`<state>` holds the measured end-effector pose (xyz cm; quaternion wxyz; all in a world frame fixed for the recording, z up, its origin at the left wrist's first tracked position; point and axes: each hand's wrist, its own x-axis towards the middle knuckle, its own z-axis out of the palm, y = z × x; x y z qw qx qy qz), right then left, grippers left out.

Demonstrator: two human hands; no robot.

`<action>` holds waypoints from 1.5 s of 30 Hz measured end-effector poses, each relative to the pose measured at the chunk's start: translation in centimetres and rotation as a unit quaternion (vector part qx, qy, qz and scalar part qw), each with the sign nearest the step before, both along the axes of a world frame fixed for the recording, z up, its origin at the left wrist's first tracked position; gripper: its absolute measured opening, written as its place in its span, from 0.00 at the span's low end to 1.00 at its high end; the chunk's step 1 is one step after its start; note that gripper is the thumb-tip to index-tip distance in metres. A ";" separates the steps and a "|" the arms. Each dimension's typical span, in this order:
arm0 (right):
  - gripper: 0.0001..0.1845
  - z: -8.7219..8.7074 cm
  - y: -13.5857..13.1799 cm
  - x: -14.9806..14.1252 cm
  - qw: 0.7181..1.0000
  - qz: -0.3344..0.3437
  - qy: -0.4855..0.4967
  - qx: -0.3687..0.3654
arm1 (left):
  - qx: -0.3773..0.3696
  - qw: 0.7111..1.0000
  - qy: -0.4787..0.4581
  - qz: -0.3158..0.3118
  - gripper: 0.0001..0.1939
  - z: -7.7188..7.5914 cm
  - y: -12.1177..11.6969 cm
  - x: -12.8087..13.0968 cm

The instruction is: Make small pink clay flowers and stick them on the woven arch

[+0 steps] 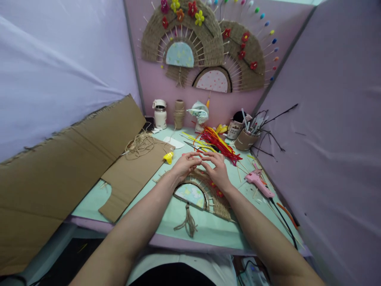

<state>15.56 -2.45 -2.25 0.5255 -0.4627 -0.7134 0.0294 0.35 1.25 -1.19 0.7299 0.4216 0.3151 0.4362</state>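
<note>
My left hand (pixel 186 165) and my right hand (pixel 218 170) meet at the fingertips above the table, each closed in a pinch. A bit of red shows by the fingers, but what they hold is too small to make out. Just below them lies a half-round fan of woven twine (pixel 222 204), with red flowers (pixel 219 193) on its right side. At its middle sits a half-circle of patterned light cloth (pixel 190 193) edged in dark, and a twine tassel (pixel 188 223) hangs from it. My hands cover part of the fan's upper edge.
Scissors (pixel 192 145) and red and yellow pipe cleaners (pixel 222 145) lie beyond my hands. A pink glue gun (pixel 258 183) is at right, near a pot of tools (pixel 247 139) and twigs. Cardboard (pixel 133 174) and loose twine (pixel 139 143) occupy the left. Finished fans (pixel 208 37) hang behind.
</note>
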 end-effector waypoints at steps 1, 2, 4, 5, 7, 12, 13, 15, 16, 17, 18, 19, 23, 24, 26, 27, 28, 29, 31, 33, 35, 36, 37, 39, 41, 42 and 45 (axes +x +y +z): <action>0.06 0.0 0.0 0.1 1.000 0.005 -0.004 -0.002 | 0.001 1.000 0.013 0.004 0.23 0.0 0.0 0.0; 0.07 0.1 0.1 0.2 1.000 0.008 -0.007 -0.004 | 0.006 0.999 0.031 0.012 0.23 0.0 0.1 0.0; 0.08 0.3 0.3 0.7 1.000 0.002 -0.004 -0.006 | 0.044 0.995 0.084 0.033 0.22 0.0 0.2 0.0; 0.08 0.4 0.5 1.0 1.000 -0.008 0.002 -0.005 | 0.078 0.989 0.116 0.043 0.23 -0.1 0.3 0.0; 0.07 0.6 0.8 1.7 0.999 -0.034 0.017 -0.003 | 0.166 0.966 0.188 0.054 0.25 -0.4 0.5 0.1; 0.04 0.2 1.7 3.0 0.997 -0.069 0.035 -0.019 | 0.338 0.868 0.363 0.016 0.31 -1.5 0.6 0.0; 0.04 0.0 1.9 3.1 0.997 -0.070 0.031 -0.022 | 0.358 0.852 0.383 0.003 0.32 -1.7 0.5 0.0; 0.04 -0.4 2.1 3.2 0.997 -0.069 0.017 -0.023 | 0.377 0.832 0.406 -0.017 0.33 -2.0 0.5 -0.1; 0.05 -0.6 2.1 3.2 0.997 -0.068 0.010 -0.023 | 0.381 0.828 0.412 -0.025 0.34 -2.1 0.5 -0.1; 0.05 -0.7 2.2 3.2 0.998 -0.066 0.004 -0.022 | 0.381 0.826 0.415 -0.030 0.35 -2.2 0.6 -0.1; 0.05 -0.8 2.2 3.1 0.998 -0.064 0.000 -0.021 | 0.381 0.824 0.417 -0.033 0.35 -2.2 0.6 0.0; 0.05 -0.8 2.2 3.1 0.998 -0.063 -0.004 -0.020 | 0.381 0.823 0.419 -0.034 0.35 -2.3 0.6 0.1; 0.05 -0.9 2.2 3.1 0.997 -0.066 -0.018 -0.023 | 0.383 0.818 0.427 -0.035 0.35 -2.3 0.6 0.4; 0.05 -0.9 2.1 3.1 0.997 -0.064 -0.020 -0.025 | 0.384 0.817 0.430 -0.035 0.35 -2.2 0.6 0.4; 0.05 -0.9 2.1 3.1 0.998 -0.056 -0.024 -0.027 | 0.384 0.814 0.435 -0.037 0.36 -2.1 0.5 0.5; 0.05 -0.8 2.1 3.1 0.998 -0.052 -0.024 -0.027 | 0.385 0.812 0.436 -0.039 0.36 -2.0 0.4 0.5; 0.05 -0.8 2.1 3.1 0.998 -0.048 -0.025 -0.028 | 0.385 0.811 0.438 -0.040 0.36 -1.9 0.4 0.5; 0.05 -0.8 2.1 3.1 0.998 -0.046 -0.025 -0.028 | 0.387 0.809 0.440 -0.041 0.36 -1.9 0.3 0.5; 0.04 -0.8 2.0 3.0 0.998 -0.042 -0.025 -0.028 | 0.392 0.803 0.447 -0.041 0.36 -1.8 0.2 0.5; 0.04 -0.8 2.0 3.0 0.999 -0.039 -0.025 -0.027 | 0.400 0.794 0.455 -0.042 0.36 -1.7 0.2 0.5; 0.05 -0.8 2.0 2.9 0.998 -0.038 -0.028 -0.030 | 0.411 0.785 0.461 -0.044 0.36 -1.6 0.2 0.5; 0.05 -0.8 2.0 2.9 0.998 -0.039 -0.028 -0.032 | 0.416 0.781 0.463 -0.045 0.36 -1.6 0.2 0.5; 0.06 -0.8 2.0 2.9 0.998 -0.038 -0.029 -0.034 | 0.420 0.776 0.468 -0.045 0.36 -1.6 0.1 0.5; 0.06 -0.8 2.0 2.9 0.998 -0.035 -0.031 -0.038 | 0.423 0.767 0.481 -0.044 0.37 -1.5 0.0 0.4; 0.07 -0.8 2.0 2.8 0.998 -0.034 -0.031 -0.038 | 0.422 0.758 0.495 -0.043 0.38 -1.3 -0.1 0.4; 0.07 -0.8 2.0 2.8 0.998 -0.034 -0.030 -0.039 | 0.421 0.755 0.501 -0.043 0.38 -1.2 -0.1 0.4; 0.07 -0.8 1.9 2.8 0.998 -0.038 -0.027 -0.039 | 0.415 0.751 0.513 -0.039 0.38 -1.0 -0.3 0.3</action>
